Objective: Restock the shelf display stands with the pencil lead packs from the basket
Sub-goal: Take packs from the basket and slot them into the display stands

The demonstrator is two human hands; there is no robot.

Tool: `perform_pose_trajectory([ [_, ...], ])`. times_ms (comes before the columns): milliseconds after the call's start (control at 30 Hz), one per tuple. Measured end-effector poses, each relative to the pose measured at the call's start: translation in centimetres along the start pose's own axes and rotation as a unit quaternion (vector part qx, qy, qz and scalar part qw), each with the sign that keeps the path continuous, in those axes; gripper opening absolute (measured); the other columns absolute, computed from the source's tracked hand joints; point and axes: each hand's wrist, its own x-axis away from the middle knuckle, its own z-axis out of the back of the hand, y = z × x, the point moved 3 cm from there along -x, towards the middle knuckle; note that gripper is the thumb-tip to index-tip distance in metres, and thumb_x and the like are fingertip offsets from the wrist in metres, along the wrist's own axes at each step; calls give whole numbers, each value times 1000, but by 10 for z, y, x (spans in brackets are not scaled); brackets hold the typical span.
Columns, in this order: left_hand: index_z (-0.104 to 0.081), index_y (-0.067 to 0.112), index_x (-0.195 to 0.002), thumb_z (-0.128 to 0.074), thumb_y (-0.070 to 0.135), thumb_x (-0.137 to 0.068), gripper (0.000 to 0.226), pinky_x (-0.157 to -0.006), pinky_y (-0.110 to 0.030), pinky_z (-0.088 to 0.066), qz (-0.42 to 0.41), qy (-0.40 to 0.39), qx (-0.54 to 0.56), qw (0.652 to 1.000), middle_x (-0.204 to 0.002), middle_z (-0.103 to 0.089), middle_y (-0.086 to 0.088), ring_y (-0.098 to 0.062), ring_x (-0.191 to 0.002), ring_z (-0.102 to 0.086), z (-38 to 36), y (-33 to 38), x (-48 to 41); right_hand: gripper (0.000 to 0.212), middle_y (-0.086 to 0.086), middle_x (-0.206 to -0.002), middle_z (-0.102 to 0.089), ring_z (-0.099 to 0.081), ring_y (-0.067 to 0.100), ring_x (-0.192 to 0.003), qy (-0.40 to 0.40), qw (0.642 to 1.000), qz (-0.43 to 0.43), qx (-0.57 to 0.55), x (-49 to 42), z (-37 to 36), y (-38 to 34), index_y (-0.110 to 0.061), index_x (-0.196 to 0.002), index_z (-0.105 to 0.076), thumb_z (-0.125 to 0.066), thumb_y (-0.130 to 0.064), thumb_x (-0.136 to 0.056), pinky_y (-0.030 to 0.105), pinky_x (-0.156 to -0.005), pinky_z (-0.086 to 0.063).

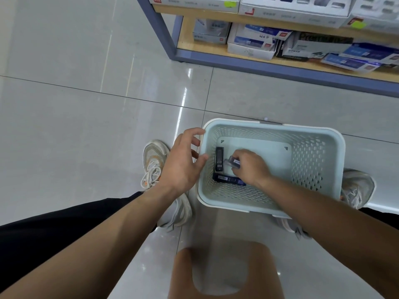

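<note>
The basket (269, 124) sits on the floor in front of the shelf (237, 50), probably so packs can be lifted straight across. The right hand (250, 167) reaches inside, its fingers (237, 155) curled round a clear pack (232, 164), with a black pack (219, 158) and a blue pack (226, 179) lying beside it. The left hand (181, 162) is at the left rim, fingers spread and holding nothing, likely to steady the basket; I cannot tell whether they touch it.

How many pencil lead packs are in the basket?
3: black HB pack near the basket wall, clear pack in the right hand, dark blue pack under it. More may be hidden.
</note>
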Motion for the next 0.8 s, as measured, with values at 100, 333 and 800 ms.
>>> perform_pose_trajectory([
  [100, -41, 49, -129, -73, 19, -91, 58, -65, -26, -58, 5, -7, 5, 1000, -110, -51, 16, 2, -86, -61, 1, 0, -1, 19, -9, -85, -56, -56, 17, -75, 11, 999, -23, -43, -2, 3, 3, -26, -97, -53, -66, -27, -83, 29, -63, -38],
  [333, -40, 49, -129, -73, 18, -91, 59, -62, -22, -58, 5, -10, 3, 1000, -109, -52, 16, 1, -85, -62, 1, 2, -1, 23, -5, -91, -64, -62, 18, -80, -28, 991, -48, -125, -15, -8, -23, -29, -93, -51, -70, -37, -83, 34, -65, -48],
  [800, -42, 51, -128, -71, 18, -92, 57, -60, -14, -53, 5, -6, 17, 1000, -111, -53, 15, 3, -89, -61, 3, 2, -1, 41, -2, -98, -71, -65, 22, -89, 67, 969, -128, -201, -12, -13, -36, -24, -104, -68, -87, -38, -70, 34, -76, -53],
])
